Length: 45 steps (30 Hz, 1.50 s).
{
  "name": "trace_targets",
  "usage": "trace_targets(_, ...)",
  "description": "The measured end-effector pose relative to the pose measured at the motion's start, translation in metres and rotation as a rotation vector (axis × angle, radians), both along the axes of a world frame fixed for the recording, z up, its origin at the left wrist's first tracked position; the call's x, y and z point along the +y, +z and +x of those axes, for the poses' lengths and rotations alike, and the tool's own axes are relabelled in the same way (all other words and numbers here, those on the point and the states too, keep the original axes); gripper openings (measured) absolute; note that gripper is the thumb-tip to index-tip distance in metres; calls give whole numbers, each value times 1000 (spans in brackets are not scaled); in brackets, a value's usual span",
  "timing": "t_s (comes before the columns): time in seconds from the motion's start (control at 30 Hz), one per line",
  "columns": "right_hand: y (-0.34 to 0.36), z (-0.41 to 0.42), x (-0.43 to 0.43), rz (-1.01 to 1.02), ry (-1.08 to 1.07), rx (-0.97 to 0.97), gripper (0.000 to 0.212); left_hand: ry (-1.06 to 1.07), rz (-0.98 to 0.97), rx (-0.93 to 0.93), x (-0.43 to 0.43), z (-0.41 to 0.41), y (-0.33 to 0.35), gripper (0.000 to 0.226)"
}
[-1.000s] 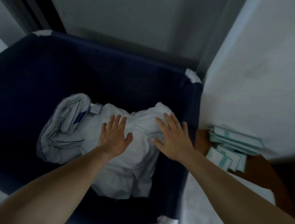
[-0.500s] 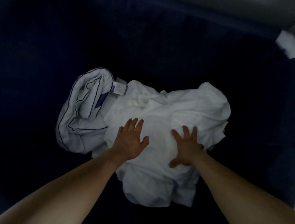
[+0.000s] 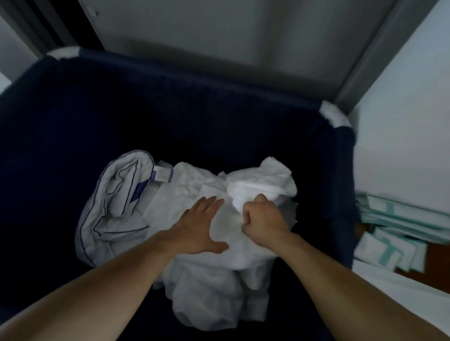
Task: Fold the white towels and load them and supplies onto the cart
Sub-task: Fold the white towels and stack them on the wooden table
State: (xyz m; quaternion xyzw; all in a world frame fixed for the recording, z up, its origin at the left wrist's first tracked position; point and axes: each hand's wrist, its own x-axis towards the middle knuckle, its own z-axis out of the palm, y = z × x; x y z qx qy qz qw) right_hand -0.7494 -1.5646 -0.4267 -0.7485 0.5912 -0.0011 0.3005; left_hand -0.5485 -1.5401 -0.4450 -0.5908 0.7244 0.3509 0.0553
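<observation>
At frame centre, inside the navy laundry bin (image 3: 212, 96), the right hand (image 3: 265, 218) clenches the white towel (image 3: 260, 183) while the left hand (image 3: 199, 229) rests flat, fingers released.

R hand (image 3: 266, 219) fingers (image 3: 252, 213) half-hidden in towel (image 3: 260, 183); packets (image 3: 386, 249) too blurred to read.

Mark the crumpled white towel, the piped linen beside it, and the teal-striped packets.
crumpled white towel (image 3: 206, 295): head view, on its loose lower folds.
piped linen (image 3: 114, 219): head view, on its flat part inside the piping.
teal-striped packets (image 3: 383, 252): head view, on the front packet's face.
</observation>
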Motion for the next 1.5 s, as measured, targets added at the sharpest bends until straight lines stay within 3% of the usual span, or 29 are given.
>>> trace_targets(0.13, 97, -29, 1, -99, -70, -262, 33, 4, -112, 26, 6, -31, 61, 135)
trace_targets(0.23, 166, -51, 12, -183, -119, -479, 35, 125, -258, 102, 14, -64, 110, 131)
trace_targets(0.37, 238, -86, 24, -331, -179, -678, 39, 362, -455, 277, 16, -100, 172, 44)
trace_targets(0.5, 285, -125, 33, -230, -186, -787, 35, 417, -554, 400, 19, -108, 230, 18)
trace_targets(0.63, 311, -135, 49, -145, -77, -818, 77, 513, -679, 562, 26, -115, 293, 6)
trace_targets(0.7, 322, -134, 54, -195, 23, -722, 103, 517, -719, 623, 31, -125, 321, 9)
trace_targets(0.8, 343, -142, 65, -284, 45, -679, 113, 474, -766, 722, 42, -146, 357, 17)
trace_targets(0.87, 357, -157, 72, -363, 14, -799, 97, 431, -765, 780, 50, -166, 380, 22)
trace_targets(1.0, 396, -204, 94, -596, -118, -841, 68, 335, -755, 919, 66, -211, 424, 29)
trace_targets(1.07, 414, -237, 110, -640, -90, -891, 76, 304, -740, 991, 75, -234, 445, 37)
trace_targets(1.17, 432, -291, 134, -630, -79, -940, 88, 272, -648, 1136, 86, -268, 465, 32)
trace_targets(1.27, 432, -339, 152, -684, -132, -715, 92, 263, -492, 1246, 98, -303, 467, 37)
trace_targets(1.33, 422, -369, 164, -608, -188, -685, 100, 230, -410, 1294, 102, -325, 458, 28)
trace_targets(1.4, 402, -400, 176, -365, -184, -863, 100, 197, -339, 1331, 107, -343, 449, 18)
trace_targets(1.5, 367, -427, 199, -103, -255, -904, 63, 168, -256, 1354, 115, -367, 433, 18)
